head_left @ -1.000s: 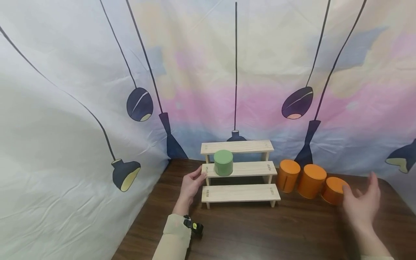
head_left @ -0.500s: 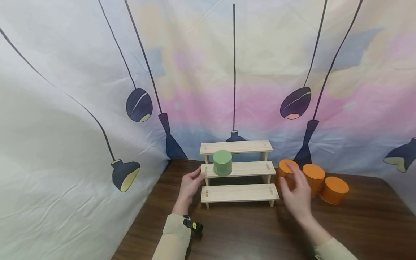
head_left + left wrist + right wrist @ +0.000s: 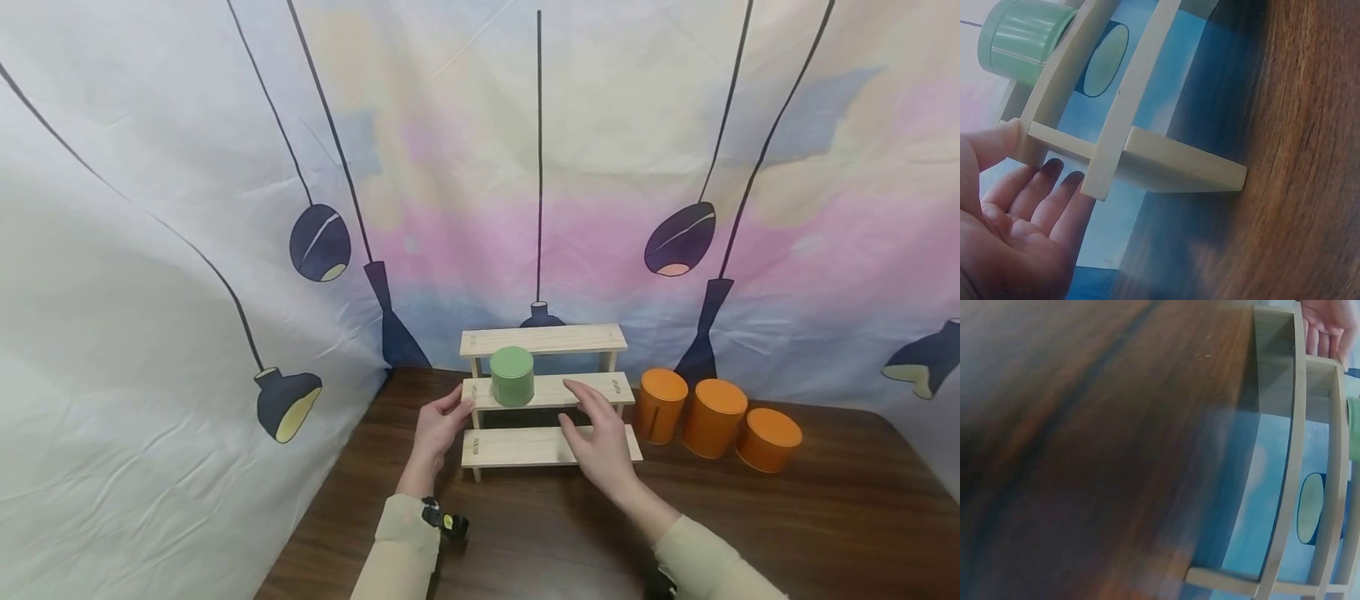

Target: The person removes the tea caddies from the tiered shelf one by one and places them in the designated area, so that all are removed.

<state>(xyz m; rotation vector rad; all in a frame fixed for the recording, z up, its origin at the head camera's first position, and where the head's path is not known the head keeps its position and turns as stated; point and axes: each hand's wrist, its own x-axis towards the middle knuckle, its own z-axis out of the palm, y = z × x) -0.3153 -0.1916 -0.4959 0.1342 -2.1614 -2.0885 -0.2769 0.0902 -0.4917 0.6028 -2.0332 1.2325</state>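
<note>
A three-step wooden display stand (image 3: 517,447) stands on the table. On the left part of its middle step sits a green round tin (image 3: 512,377), upright. My left hand (image 3: 438,429) grips the left end of that middle step; in the left wrist view the thumb lies along the board's end and the fingers (image 3: 1041,194) are below it. My right hand (image 3: 600,437), holding nothing, is over the right half of the stand, its thumb and fingers spread and pointing toward the green tin. In the right wrist view the stand's steps (image 3: 1285,487) show at the right.
Right of the stand, several orange things line up: a tall orange tin (image 3: 660,407), another tall orange tin (image 3: 715,419) and a shorter orange tin (image 3: 768,440). A printed cloth backdrop (image 3: 600,167) rises behind and left of the brown wooden table (image 3: 540,533).
My right hand has swept left from the short orange tin, past the tall ones, to over the stand. The left hand has kept its grip, and the tins stand where they were.
</note>
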